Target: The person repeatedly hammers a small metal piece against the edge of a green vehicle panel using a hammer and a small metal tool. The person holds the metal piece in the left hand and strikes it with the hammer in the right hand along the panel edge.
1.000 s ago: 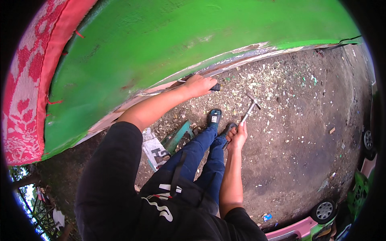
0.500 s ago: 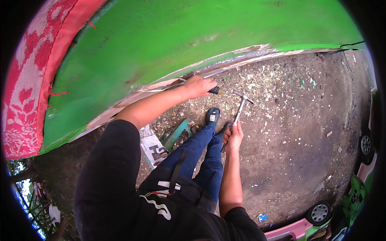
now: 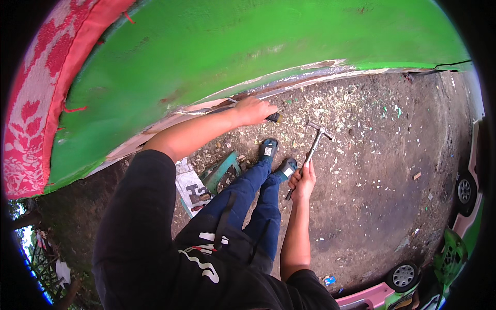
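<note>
My left hand (image 3: 253, 110) is closed round a black-handled tool (image 3: 274, 118) with a thin metal shaft; whether it is a chisel or a screwdriver I cannot tell. Its shaft points left, and the tip meets the lower edge of a green painted vehicle panel (image 3: 217, 57). Along that edge, paint and filler are chipped down to bare, brownish layers (image 3: 289, 82). My right hand (image 3: 304, 181) grips a metal hammer (image 3: 313, 146) by its shaft. The hammer's head is up, to the right of the tool's handle and apart from it.
Pale chips (image 3: 330, 106) litter the dirt ground. By my legs lie a green curved piece (image 3: 219, 173) and a white printed board (image 3: 188, 181) with small tools on it. A red-and-white patterned cloth (image 3: 28, 134) hangs far left. A pink-and-green vehicle (image 3: 369, 297) stands lower right.
My right hand and the hammer have moved slightly to the right, away from the tool's handle. My left hand stays at the panel edge. The view has shifted a little.
</note>
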The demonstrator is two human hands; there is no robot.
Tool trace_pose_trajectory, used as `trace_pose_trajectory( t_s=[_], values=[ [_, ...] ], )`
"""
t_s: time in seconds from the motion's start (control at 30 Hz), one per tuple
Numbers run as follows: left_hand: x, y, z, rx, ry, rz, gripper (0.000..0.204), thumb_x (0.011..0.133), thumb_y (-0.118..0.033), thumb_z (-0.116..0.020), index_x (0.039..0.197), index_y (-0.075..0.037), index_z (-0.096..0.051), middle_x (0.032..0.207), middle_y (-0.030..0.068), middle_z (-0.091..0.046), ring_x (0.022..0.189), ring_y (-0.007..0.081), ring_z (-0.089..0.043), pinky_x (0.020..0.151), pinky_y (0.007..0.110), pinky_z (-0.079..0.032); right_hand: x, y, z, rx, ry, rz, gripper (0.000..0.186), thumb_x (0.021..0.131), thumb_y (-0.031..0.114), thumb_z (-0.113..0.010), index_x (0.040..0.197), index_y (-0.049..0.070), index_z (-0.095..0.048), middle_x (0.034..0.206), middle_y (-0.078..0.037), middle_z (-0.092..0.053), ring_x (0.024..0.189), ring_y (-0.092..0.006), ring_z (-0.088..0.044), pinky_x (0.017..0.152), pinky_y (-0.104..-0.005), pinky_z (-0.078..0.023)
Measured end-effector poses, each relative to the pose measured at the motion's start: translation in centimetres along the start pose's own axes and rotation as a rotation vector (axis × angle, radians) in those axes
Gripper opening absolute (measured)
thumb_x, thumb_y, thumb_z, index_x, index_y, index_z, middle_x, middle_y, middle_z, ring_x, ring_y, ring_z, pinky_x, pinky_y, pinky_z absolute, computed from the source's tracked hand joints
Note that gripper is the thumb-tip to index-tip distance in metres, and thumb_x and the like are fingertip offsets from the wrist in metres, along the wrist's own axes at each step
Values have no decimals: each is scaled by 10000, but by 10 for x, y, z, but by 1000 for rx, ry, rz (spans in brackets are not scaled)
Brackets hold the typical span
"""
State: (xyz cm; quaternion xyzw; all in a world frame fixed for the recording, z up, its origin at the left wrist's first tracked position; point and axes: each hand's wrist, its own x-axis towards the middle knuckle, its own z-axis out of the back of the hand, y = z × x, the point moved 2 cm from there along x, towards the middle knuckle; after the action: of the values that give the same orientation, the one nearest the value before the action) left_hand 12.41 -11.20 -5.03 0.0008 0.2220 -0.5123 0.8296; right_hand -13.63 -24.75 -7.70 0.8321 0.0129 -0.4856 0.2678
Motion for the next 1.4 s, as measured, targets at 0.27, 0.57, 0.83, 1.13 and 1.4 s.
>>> trace_pose_trajectory(
  t_s=[0.27,0.57,0.83,1.13,1.4],
  values=[
    [5,-2,1,-9,-66,26,367,743,-275,-769,986,-130,-537,857,96,-666,758,332,-689,616,458,-550,-2,-9,10,9,14,-40,416,1036,272,-457,1444,212,-401,572,47,-302,405,-59,-274,349,-228,-233],
    [17,8,-11,15,-12,80,323,763,-255,-748,987,-131,-550,836,100,-652,737,329,-683,614,454,-546,5,-1,7,-5,-3,-14,368,1035,266,-458,1400,219,-437,572,48,-297,407,-56,-264,350,-223,-217],
    [10,6,-14,33,-86,44,272,769,-154,-682,1006,-128,-552,842,120,-655,724,326,-687,614,454,-543,4,-7,7,-22,21,-35,368,1030,283,-467,1391,216,-440,580,42,-309,408,-58,-270,346,-220,-219],
    [12,12,-24,72,-109,81,204,780,-77,-614,973,-111,-557,851,140,-666,735,328,-693,590,446,-545,6,-6,-2,-18,-52,53,397,1031,281,-467,1418,213,-414,584,46,-312,416,-60,-291,351,-227,-240],
    [11,14,-20,97,-70,112,234,774,-131,-677,965,-83,-551,856,152,-661,735,326,-690,602,446,-553,21,-19,-39,154,-19,9,138,1027,297,-479,1065,179,-539,584,49,-349,428,-61,-300,353,-234,-231]
  ],
)
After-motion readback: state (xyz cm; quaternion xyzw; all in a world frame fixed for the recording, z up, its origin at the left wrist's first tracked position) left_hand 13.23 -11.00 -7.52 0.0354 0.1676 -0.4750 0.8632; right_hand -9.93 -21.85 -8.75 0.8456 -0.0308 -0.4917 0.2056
